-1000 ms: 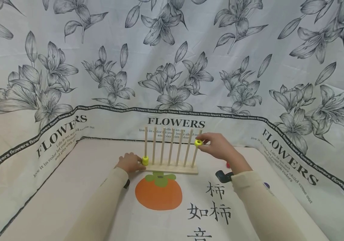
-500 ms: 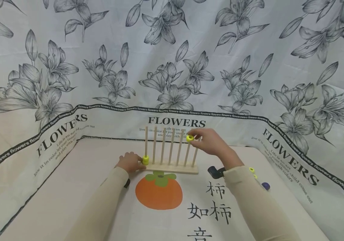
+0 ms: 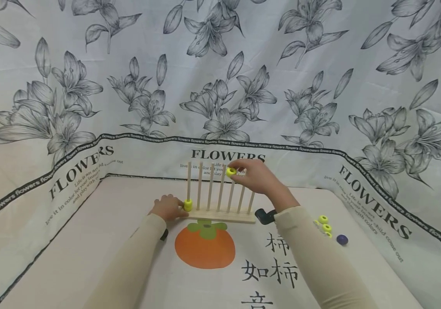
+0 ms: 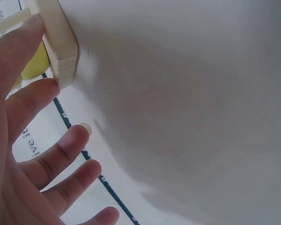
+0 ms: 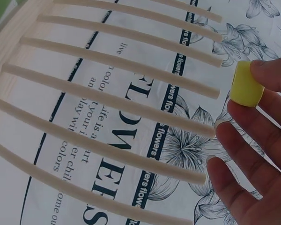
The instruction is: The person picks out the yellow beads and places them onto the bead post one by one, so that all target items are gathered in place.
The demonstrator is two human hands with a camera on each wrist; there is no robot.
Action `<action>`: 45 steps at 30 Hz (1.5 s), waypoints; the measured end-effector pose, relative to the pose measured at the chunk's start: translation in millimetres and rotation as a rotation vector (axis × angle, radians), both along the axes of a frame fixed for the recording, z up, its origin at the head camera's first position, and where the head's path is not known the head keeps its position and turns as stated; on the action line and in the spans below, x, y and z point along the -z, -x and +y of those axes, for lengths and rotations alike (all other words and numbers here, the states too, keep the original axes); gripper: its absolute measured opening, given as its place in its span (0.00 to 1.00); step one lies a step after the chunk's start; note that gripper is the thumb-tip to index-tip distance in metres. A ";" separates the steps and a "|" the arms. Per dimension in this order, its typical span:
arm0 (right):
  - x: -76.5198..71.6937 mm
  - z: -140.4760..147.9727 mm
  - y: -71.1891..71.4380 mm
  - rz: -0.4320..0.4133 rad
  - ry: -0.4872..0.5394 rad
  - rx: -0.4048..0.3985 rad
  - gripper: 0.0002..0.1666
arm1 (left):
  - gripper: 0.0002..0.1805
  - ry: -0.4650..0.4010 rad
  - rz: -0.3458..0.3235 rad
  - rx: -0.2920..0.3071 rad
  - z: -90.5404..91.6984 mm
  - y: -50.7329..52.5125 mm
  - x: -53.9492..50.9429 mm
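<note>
In the head view, a wooden rack (image 3: 222,216) with a row of several upright pegs stands on the table. Low on its leftmost peg sit yellow beads (image 3: 188,206). My left hand (image 3: 166,208) holds the left end of the base; the left wrist view has the thumb and index finger on the wood (image 4: 61,51), with the other fingers spread. My right hand (image 3: 258,177) pinches a yellow bead (image 5: 246,85) between thumb and index finger. This bead is up at the height of the peg tips, near the middle pegs and apart from the tips in the right wrist view.
On the right of the table lie several loose yellow beads (image 3: 326,227), partly behind the right sleeve, and a purple bead (image 3: 342,239). A persimmon and characters are printed on the tablecloth. Flower-patterned cloth (image 3: 147,159) hangs behind and at both sides.
My right hand has moved left along the peg tops with the yellow bead, from the rightmost pegs to the middle. More loose beads show beside the sleeve. My left hand stays put.
</note>
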State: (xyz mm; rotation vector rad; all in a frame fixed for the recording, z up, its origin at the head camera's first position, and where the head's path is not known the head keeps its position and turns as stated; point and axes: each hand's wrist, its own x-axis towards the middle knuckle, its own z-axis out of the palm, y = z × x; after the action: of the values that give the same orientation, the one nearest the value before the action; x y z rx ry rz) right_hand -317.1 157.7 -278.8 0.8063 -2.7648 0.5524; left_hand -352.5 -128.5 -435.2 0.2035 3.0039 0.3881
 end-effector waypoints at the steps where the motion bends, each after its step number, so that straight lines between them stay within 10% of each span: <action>1: -0.5 -2.0 0.2 0.003 0.001 -0.004 0.20 | 0.30 0.000 0.000 0.000 0.1 0.1 0.5; 45: -15.7 -65.6 26.9 -0.013 0.080 -0.013 0.22 | 0.28 0.013 0.010 -0.007 1.2 1.5 1.9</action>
State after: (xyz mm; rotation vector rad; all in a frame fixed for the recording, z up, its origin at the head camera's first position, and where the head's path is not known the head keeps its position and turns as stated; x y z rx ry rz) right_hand -344.0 92.1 -263.1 0.8064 -2.7315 0.6679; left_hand -354.0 -127.3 -437.1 0.1947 3.0171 0.3691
